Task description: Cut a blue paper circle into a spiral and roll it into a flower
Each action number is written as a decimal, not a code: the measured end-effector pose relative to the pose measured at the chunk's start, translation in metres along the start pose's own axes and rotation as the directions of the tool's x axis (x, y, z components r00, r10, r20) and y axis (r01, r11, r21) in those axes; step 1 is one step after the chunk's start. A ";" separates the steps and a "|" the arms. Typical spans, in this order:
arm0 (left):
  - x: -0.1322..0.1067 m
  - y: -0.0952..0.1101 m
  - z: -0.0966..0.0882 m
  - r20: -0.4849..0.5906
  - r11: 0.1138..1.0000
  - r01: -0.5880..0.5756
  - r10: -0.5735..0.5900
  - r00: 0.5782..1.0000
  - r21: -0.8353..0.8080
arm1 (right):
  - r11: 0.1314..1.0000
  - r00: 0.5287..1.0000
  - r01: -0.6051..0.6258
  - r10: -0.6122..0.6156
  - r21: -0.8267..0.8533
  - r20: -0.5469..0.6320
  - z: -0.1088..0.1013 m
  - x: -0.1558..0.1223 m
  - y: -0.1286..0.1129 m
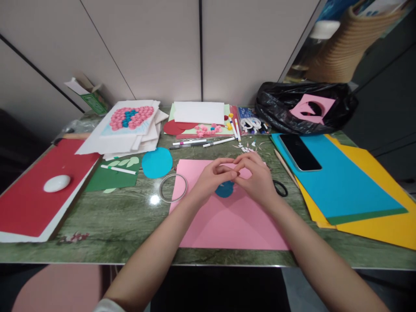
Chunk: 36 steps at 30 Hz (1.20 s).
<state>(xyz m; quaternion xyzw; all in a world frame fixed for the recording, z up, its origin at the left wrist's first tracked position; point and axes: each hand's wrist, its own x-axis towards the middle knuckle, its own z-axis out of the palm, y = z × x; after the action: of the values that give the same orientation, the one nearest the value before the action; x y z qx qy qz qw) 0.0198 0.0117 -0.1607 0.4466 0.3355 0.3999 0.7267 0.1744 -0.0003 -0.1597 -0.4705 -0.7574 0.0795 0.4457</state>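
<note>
The left hand point(216, 175) and the right hand point(256, 175) meet above the far half of the pink sheet point(224, 225), fingers curled inward and tips drawn close together, so each is bent narrow. Whether something small is pinched between the fingertips, I cannot tell. The dark blue piece point(224, 190) is under them, within the outline of the pink sheet; the hands cover its far edge, and contact with it cannot be made out.

Right of the pink sheet, a black ring point(286, 190) is partly covered by the right wrist. Far beyond the sheet to the right, a woven basket point(347, 43) is blurred and cut off. Nearer than the sheet and to its left, a pink seat point(61, 290) runs out of view.

The pink sheet lies on a green marbled table point(123, 229), its left edge overlapped by a metal ring point(160, 189). Left of it are a bright blue disc point(157, 163) and a red sheet point(74, 160); right of it, a phone point(300, 151) rests on a blue sheet point(351, 186). Beyond it, past some markers point(219, 142), rises a pale panelled wall point(162, 52).
</note>
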 end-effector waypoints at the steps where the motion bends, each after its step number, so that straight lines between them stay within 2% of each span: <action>1: 0.000 0.000 0.000 0.007 1.000 0.006 -0.006 1.000 -0.002 | 1.000 1.000 -0.002 0.002 -0.002 0.003 0.000 0.000 0.000; 9: -0.001 0.004 0.000 -0.011 0.998 -0.014 0.014 1.000 0.054 | 1.000 1.000 0.008 -0.007 -0.016 0.011 -0.001 0.000 -0.002; 18: 0.000 0.004 -0.005 -0.076 0.999 -0.029 0.027 0.997 -0.034 | 0.999 0.999 0.003 -0.005 0.041 0.039 -0.005 0.000 -0.003; 24: -0.002 0.011 0.000 -0.110 0.991 -0.044 0.058 0.992 0.130 | 0.993 0.986 0.000 -0.020 0.118 0.166 -0.001 -0.001 0.004; 28: -0.002 0.011 0.000 -0.110 0.969 -0.099 0.126 0.986 0.228 | 0.995 0.987 -0.038 0.023 0.091 0.159 0.000 -0.002 0.007; 30: 0.001 0.011 -0.004 -0.183 0.956 -0.151 0.200 0.963 0.250 | 0.996 0.989 -0.053 0.042 0.075 0.144 -0.002 -0.002 0.007; 33: 0.007 0.011 -0.015 -0.356 0.940 -0.238 0.315 0.880 0.244 | 0.996 0.995 -0.034 0.026 0.077 0.097 -0.008 0.004 0.004; 35: 0.011 0.012 -0.025 -0.465 0.946 -0.268 0.324 0.824 0.184 | 0.998 0.996 -0.015 0.009 0.067 0.088 -0.012 0.016 0.001; 36: 0.013 0.013 -0.030 -0.520 0.951 -0.280 0.306 0.798 0.131 | 0.999 0.993 0.003 -0.010 0.054 0.121 -0.014 0.024 0.000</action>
<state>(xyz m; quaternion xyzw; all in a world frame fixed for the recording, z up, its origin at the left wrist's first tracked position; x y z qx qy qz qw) -0.0029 0.0384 -0.1620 0.3811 0.4606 0.6075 0.5230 0.1805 0.0142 -0.1372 -0.4503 -0.7822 0.1266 0.4116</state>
